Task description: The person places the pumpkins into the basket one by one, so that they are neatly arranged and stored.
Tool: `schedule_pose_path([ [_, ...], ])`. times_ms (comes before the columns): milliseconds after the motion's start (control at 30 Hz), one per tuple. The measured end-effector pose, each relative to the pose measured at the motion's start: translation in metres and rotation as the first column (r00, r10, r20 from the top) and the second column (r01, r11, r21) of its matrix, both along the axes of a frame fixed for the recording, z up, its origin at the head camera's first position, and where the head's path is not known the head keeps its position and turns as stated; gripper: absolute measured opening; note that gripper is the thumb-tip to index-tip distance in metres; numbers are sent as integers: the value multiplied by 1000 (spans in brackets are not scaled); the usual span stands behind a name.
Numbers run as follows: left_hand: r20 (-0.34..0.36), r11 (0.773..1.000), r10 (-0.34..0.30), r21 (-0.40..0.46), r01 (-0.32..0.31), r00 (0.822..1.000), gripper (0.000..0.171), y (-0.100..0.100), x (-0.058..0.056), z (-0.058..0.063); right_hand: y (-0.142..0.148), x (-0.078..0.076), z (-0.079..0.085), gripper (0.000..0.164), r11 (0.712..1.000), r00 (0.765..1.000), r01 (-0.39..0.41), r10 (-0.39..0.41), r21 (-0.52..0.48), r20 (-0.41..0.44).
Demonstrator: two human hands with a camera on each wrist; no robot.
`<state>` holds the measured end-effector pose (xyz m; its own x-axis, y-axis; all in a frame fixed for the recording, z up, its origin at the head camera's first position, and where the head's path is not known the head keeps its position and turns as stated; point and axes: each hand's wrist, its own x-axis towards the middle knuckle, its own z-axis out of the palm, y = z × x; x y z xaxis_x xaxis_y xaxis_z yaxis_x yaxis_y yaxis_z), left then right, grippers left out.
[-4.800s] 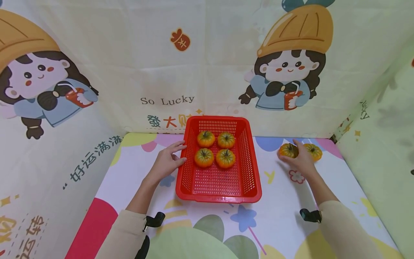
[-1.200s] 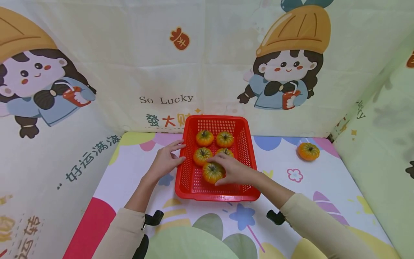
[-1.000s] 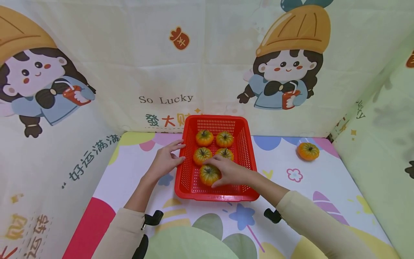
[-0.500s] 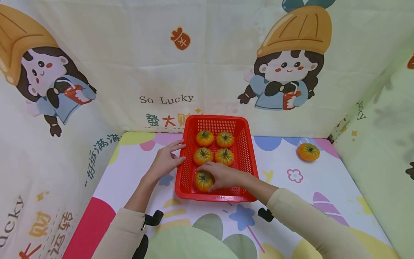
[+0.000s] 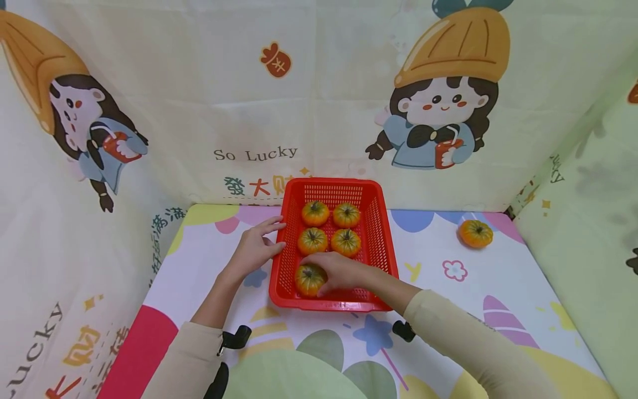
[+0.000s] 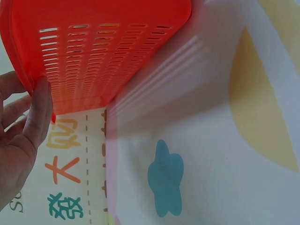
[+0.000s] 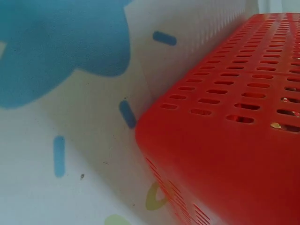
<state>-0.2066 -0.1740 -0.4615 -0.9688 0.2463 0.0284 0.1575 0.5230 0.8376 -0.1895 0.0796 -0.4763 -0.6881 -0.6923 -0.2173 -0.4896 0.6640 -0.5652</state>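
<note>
In the head view, a red plastic basket point(image 5: 366, 305) stands at the back middle of the table. My right hand point(image 5: 344, 272) reaches into its near part and grips a small orange pumpkin point(image 5: 309, 281), fingers behind it and thumb at its near side. Several like pumpkins point(image 5: 312, 241) sit in two rows farther back in the basket. My left hand point(image 5: 254, 249) holds the basket's left rim; in the left wrist view its fingers point(image 6: 39, 112) lie at that rim. The right wrist view shows the basket's outer wall point(image 7: 220, 145), with the right hand hidden.
One more small pumpkin point(image 5: 476, 234) lies on the table at the back right. A printed cloth point(image 5: 339, 111) hangs behind the table and along its sides. The tabletop point(image 5: 423, 310) carries coloured prints.
My right hand has taken a pumpkin from the back right, carried it into the basket, and moved it left and nearer to the basket's near-left corner. The left hand stays at the rim.
</note>
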Motion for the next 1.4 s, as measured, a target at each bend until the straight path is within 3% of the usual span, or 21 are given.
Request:
schedule_pose_path([
  [567,-4,1000,5,3,-5,1000,55,0,1,2,-3,2,-2,80,998,999,-40,42,44,-28],
  [1167,-7,1000,3,2,-3,1000,54,0,1,0,0,1,-3,77,999,998,-52,52,13,-48],
  [1400,-4,1000,3,7,-3,1000,54,1,3,2,5,1,7,76,999,998,-50,49,-22,-47],
])
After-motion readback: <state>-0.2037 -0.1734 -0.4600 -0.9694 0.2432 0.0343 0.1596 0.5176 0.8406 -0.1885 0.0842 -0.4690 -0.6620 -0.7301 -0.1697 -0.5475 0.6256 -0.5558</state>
